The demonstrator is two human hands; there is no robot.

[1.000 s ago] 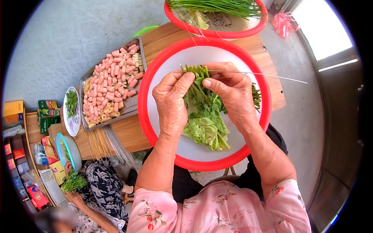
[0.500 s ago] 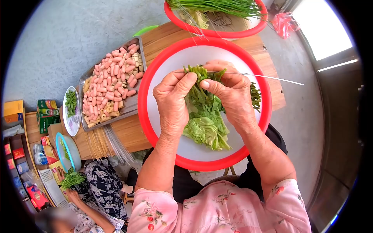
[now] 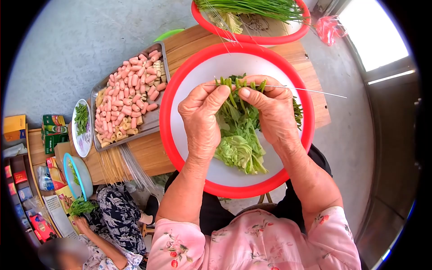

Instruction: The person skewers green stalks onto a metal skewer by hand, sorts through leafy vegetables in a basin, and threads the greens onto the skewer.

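Note:
Both hands meet above a white basin with a red rim [image 3: 166,121]. My left hand [image 3: 200,119] is closed, thumb and fingers pinching green stems near one end of a thin metal skewer [image 3: 321,92]. My right hand [image 3: 273,112] is also closed, its thumb and fingers around the skewer and more stems. Short cut stem ends stick up along the skewer between the thumbs, and leafy greens [image 3: 238,112] hang below. A pale green lettuce leaf [image 3: 240,153] lies in the basin. Other cut stems [image 3: 297,112] show beside my right wrist.
A metal tray [image 3: 152,125] of pink sausage pieces stands left on the wooden table [image 3: 182,45]. Loose skewers [image 3: 135,166] jut over the table edge. Another red-rimmed basin [image 3: 252,39] holds long green stalks. At lower left, a co-worker's hand [image 3: 82,225] holds greens.
My hands have moved slightly apart, and the bunched stems now sit more spread along the skewer. The skewer's far end has shifted slightly left. The co-worker's greens have moved a little left.

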